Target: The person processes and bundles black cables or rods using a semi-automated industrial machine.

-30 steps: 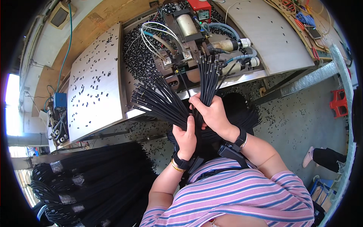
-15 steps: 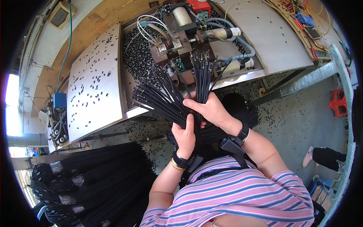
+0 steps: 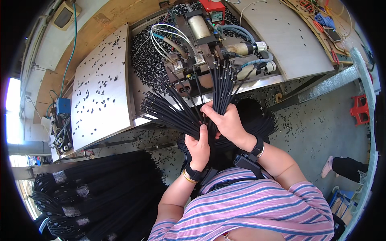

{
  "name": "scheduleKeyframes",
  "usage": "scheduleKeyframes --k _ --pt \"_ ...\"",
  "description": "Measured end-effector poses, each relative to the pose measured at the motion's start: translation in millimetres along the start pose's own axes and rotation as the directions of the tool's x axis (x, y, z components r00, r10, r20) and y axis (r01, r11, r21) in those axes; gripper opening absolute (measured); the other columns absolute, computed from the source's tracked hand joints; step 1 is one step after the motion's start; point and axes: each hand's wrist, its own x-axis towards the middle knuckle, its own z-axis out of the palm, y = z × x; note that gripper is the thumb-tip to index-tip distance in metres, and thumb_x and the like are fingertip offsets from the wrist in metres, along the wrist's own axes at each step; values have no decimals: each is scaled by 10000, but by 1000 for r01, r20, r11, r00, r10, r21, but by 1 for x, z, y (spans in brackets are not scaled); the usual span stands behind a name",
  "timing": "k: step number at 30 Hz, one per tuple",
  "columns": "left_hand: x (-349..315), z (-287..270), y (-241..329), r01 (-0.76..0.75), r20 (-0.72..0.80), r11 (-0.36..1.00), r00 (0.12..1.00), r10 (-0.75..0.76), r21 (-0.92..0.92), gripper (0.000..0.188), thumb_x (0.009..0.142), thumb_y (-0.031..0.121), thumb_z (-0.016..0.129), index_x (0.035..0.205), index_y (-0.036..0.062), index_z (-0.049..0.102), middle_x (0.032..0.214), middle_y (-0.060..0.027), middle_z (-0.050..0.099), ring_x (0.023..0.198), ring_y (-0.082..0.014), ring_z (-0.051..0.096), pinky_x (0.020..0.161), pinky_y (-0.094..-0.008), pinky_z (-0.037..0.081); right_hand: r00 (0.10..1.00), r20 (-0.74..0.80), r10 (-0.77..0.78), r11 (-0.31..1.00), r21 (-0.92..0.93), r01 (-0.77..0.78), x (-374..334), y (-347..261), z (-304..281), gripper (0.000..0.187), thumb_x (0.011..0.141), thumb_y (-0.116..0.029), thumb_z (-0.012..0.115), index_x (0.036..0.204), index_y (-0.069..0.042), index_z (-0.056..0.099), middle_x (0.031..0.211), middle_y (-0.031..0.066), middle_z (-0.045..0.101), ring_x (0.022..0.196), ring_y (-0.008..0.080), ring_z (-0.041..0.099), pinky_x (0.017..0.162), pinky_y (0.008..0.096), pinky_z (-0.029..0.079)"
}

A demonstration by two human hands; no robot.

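My left hand (image 3: 198,149) is closed around a fanned bunch of thin black cords (image 3: 169,114) with pale tips, its thumb lying along them. Close beside it, my right hand (image 3: 232,125) grips a second, more upright bunch of black cords (image 3: 222,90). Between the two bunches, a single black cord (image 3: 199,88) reaches up to the front of a small bench machine (image 3: 199,58) with metal cylinders and hoses. Whether that cord touches the machine I cannot tell. Lower down, the cords run together between my hands and my body.
Small black bits lie on the metal table panel (image 3: 98,80) and are heaped around the machine. Bundled black cords (image 3: 108,197) hang at the lower left. A red stool (image 3: 359,109) stands at the right, near another person's shoe (image 3: 327,166). A red box (image 3: 213,11) sits behind the machine.
The machine's upper part has shifted toward me and slightly right. My hands have drawn back a little, and a single cord now stands apart between the bunches.
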Motion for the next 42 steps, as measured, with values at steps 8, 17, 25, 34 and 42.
scheduleKeyframes --k 8,17,25,34,42 --pt "13 2 12 52 77 987 996 -41 -154 98 931 60 535 1007 0 549 866 -46 628 705 -114 592 613 -235 489 1000 1 17 999 46 -18 13 -4 9 176 862 -174 649 881 2 658 718 20 643 588 62 566 520 218 436" --pt "16 6 17 6 51 989 999 1 -146 103 941 50 501 1010 -23 523 826 -100 625 604 -164 613 527 -277 526 999 18 28 998 63 -29 19 -9 10 202 859 -200 659 888 -1 654 708 19 630 590 71 556 516 233 438" --pt "2 4 5 125 123 974 987 -103 -189 116 935 34 502 1030 -29 522 859 -107 623 626 -172 626 561 -279 538 986 149 71 993 85 -85 9 -12 -1 196 878 -184 654 932 4 652 759 33 638 649 73 578 551 226 468" --pt "-12 2 -4 -9 78 1000 997 8 13 162 924 39 534 1072 -18 568 971 -46 628 855 -114 584 755 -249 475 998 17 66 992 108 -68 -8 -2 -2 148 870 -133 653 893 13 644 734 45 640 645 96 613 575 246 505" --pt "-6 -2 2 9 53 999 999 -7 -43 168 925 48 541 1079 -12 569 978 -40 629 868 -106 580 768 -248 472 997 41 65 994 80 -68 2 -6 6 178 866 -173 654 865 5 648 717 41 640 616 108 614 579 241 488"
